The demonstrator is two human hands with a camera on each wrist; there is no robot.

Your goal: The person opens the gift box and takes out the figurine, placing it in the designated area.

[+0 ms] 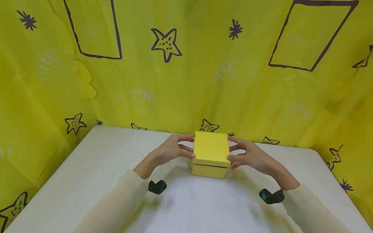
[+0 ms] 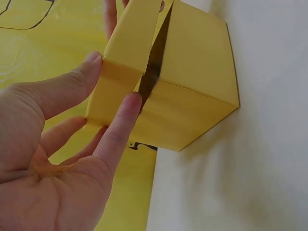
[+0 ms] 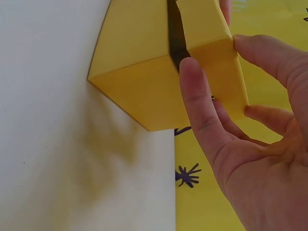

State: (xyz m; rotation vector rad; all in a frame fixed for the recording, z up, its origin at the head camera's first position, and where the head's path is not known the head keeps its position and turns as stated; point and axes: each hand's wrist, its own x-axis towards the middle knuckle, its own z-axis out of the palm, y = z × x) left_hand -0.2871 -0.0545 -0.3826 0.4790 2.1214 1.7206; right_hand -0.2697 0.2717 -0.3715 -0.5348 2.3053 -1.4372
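Note:
A small yellow cardboard box [image 1: 208, 171] sits near the far edge of the white table, its matching lid [image 1: 212, 146] on top. My left hand [image 1: 172, 149] grips the lid from the left, thumb near the front corner and fingers toward the back. From the right, my right hand [image 1: 251, 156] holds it the same way. In the left wrist view, a dark gap shows between the lid [image 2: 122, 79] and the box body [image 2: 192, 79]. A similar gap runs beside the lid [image 3: 216, 62] in the right wrist view. The box's inside is hidden.
The white table [image 1: 190, 212] reaches toward me, with shadows of the arms on it. A yellow curtain [image 1: 190, 82] with starfish drawings hangs right behind the table and along both sides. Dark devices [image 1: 157, 186] are worn at both wrists.

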